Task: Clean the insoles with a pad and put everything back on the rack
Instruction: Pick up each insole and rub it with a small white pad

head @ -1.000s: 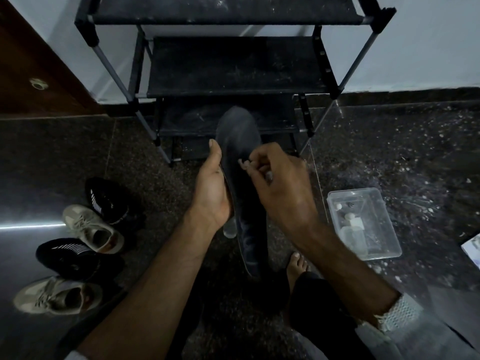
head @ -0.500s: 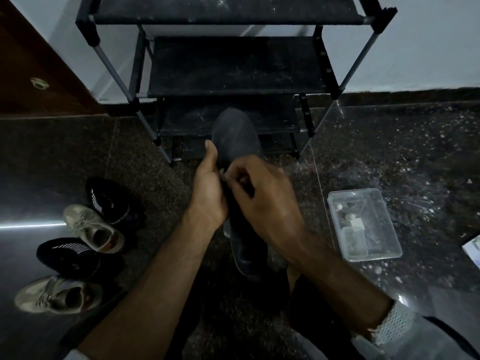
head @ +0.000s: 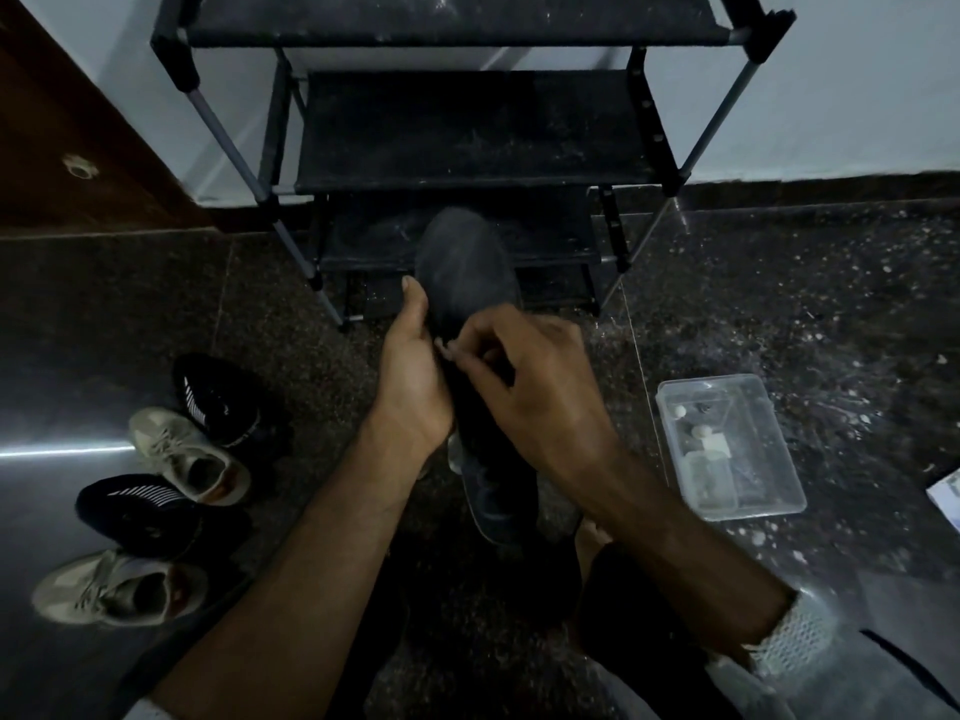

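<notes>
A long dark insole [head: 462,262] stands nearly upright in front of the black shoe rack [head: 467,132], toe end up. My left hand [head: 410,376] grips its left edge from behind, thumb along the side. My right hand [head: 535,387] lies across the insole's middle. Its fingertips are pinched together against the surface near my left thumb, closed on a small pad that the fingers almost fully hide. The insole's heel end [head: 493,511] hangs low between my forearms.
Two black shoes [head: 218,397] [head: 135,511] and two beige sneakers [head: 187,454] [head: 114,589] lie on the dark floor at left. A clear plastic box [head: 727,444] with small items sits at right. My bare foot [head: 589,537] is below the insole. The rack's shelves hold nothing.
My right hand has slid left and slightly down across the insole toward my left thumb. The insole has tilted a little, and its toe end now sits lower against the rack.
</notes>
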`<action>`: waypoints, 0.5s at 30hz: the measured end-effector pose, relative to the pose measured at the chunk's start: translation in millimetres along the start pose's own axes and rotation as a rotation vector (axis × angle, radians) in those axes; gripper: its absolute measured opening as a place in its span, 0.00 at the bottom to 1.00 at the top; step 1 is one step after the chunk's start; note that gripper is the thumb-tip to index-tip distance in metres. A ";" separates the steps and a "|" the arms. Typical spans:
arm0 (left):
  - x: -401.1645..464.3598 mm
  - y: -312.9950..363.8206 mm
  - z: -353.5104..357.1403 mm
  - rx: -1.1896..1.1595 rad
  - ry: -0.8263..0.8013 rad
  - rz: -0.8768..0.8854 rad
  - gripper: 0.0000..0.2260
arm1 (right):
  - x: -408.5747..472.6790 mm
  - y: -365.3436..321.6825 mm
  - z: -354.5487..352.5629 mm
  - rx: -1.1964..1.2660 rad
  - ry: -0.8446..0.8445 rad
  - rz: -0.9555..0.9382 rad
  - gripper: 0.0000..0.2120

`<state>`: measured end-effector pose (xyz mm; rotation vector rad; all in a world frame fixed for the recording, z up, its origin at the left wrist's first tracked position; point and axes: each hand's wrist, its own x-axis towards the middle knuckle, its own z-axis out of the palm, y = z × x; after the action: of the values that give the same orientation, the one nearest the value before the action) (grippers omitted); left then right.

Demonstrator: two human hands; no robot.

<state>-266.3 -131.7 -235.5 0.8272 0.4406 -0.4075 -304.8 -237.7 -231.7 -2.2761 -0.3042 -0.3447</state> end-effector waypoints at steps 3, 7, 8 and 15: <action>-0.6 -0.3 0.4 -0.015 -0.023 -0.027 0.26 | 6.3 15.9 -12.3 0.007 0.092 0.120 0.05; 1.2 -1.2 0.6 0.024 -0.012 0.006 0.25 | 6.2 21.1 -24.6 0.316 0.152 0.419 0.07; 2.3 -0.6 0.4 0.036 -0.010 0.010 0.26 | 6.8 21.4 -24.9 0.362 0.146 0.446 0.07; -0.5 1.1 0.7 -0.017 -0.094 0.013 0.31 | 12.0 19.9 -26.8 0.478 0.186 0.480 0.08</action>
<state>-266.0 -131.5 -234.3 0.7905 0.3510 -0.4281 -291.1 -269.5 -223.9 -1.7581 0.2362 -0.2014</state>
